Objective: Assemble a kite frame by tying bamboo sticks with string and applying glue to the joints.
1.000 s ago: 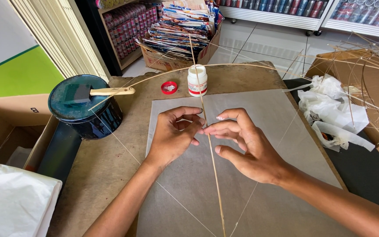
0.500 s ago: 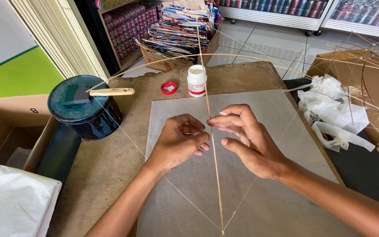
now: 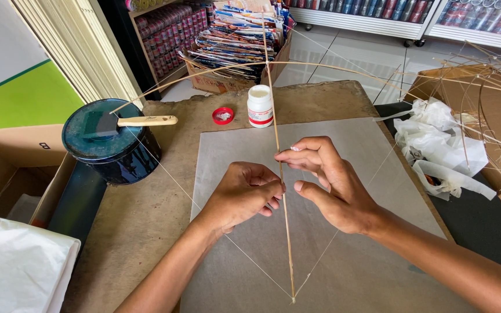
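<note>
Grey paper sheet [image 3: 355, 272] under hands; tan bamboo stick [image 3: 286, 226]; white bottle [image 3: 260, 106], red label; red cap [image 3: 222, 115]; dark, maybe teal tin [image 3: 110, 142]; brown tabletop [image 3: 140, 226].

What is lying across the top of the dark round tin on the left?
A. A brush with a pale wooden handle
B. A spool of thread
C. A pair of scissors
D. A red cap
A: a brush with a pale wooden handle rests across the lid of the dark tin; the red cap lies apart on the board.

left hand [image 3: 244, 194]: fingers curled, knuckles up | right hand [image 3: 331, 185]: thumb and forefinger pinched, palm leftward | forearms converge, fingertips nearly meeting
</note>
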